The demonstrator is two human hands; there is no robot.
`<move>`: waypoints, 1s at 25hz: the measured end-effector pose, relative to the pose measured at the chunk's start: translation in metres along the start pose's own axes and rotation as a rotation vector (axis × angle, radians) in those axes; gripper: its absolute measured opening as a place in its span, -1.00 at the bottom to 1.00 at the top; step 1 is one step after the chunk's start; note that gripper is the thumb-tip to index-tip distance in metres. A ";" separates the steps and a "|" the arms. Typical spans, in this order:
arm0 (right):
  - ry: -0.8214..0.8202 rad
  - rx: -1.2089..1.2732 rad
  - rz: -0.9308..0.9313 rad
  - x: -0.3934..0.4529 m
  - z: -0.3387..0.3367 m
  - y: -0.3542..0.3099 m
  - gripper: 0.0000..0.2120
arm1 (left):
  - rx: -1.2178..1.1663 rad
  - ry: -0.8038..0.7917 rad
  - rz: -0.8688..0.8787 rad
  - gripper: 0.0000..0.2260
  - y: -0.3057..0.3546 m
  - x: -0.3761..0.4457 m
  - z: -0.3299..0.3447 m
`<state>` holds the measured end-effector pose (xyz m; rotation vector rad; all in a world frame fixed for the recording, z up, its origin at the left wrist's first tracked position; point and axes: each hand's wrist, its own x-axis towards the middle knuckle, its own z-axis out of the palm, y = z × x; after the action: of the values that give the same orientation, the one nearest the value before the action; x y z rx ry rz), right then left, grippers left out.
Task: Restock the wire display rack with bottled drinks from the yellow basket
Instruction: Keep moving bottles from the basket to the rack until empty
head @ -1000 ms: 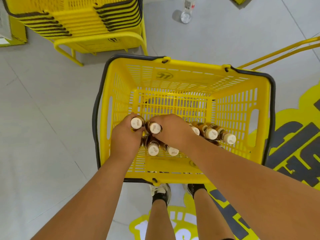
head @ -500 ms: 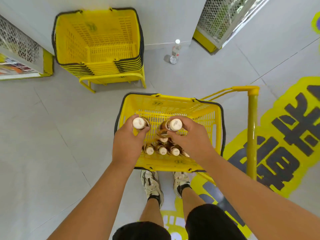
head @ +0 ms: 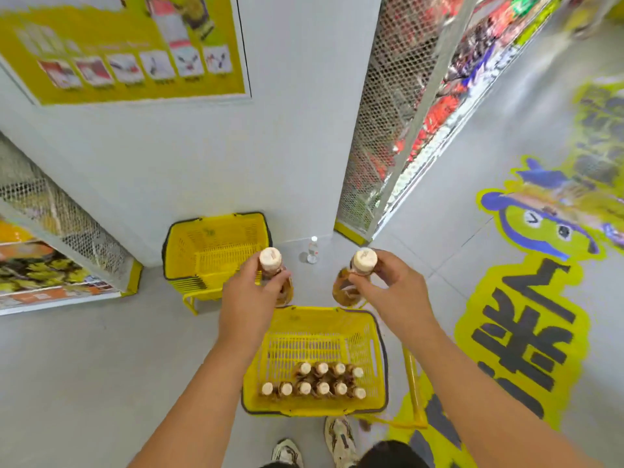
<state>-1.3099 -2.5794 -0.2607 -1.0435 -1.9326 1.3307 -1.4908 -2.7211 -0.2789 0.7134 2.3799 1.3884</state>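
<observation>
On the floor by my feet stands the yellow basket (head: 369, 336) with several brown bottled drinks (head: 322, 388) upright at its near end. My left hand (head: 248, 300) grips one brown bottle with a cream cap (head: 270, 260) by its neck, well above the basket. A second such bottle (head: 364, 261) is held the same way by my right hand (head: 395, 288). The two bottles are apart, both upright. A wire display rack (head: 398, 123) full of packaged goods rises at the right of the white pillar.
A stack of empty yellow baskets (head: 216, 244) sits against the white pillar. A small clear water bottle (head: 313, 249) stands on the floor beside it. Another wire rack (head: 64, 224) is at the left. The basket's yellow pull handle (head: 413, 383) lies to its right.
Both hands have lifted a bottle each out of the basket and moved apart. The view has risen, so the basket now lies far below and the racks show.
</observation>
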 end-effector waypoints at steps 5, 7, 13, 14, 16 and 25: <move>0.057 0.044 -0.091 0.004 -0.045 -0.094 -0.66 | -0.082 -0.045 0.138 -0.80 0.083 0.011 -0.054; 0.054 0.055 -0.124 0.006 -0.062 -0.122 -0.69 | -0.120 -0.027 0.150 -0.74 0.112 0.011 -0.074; -0.076 0.120 -0.291 0.025 -0.111 -0.188 -0.64 | -0.260 0.113 0.147 -0.63 0.184 -0.017 -0.125; -0.110 0.121 -0.319 0.030 -0.117 -0.196 -0.64 | -0.259 0.130 0.154 -0.65 0.193 -0.023 -0.132; -0.187 0.129 -0.372 0.039 -0.125 -0.215 -0.67 | -0.257 0.177 0.157 -0.66 0.208 -0.036 -0.146; -0.633 0.201 -0.514 0.036 -0.083 -0.276 -0.69 | -0.255 0.527 0.061 -0.65 0.221 -0.138 -0.206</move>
<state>-1.3410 -2.5636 0.0280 0.0123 -2.2237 1.6037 -1.4155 -2.8553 0.0156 0.3859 2.4843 2.0696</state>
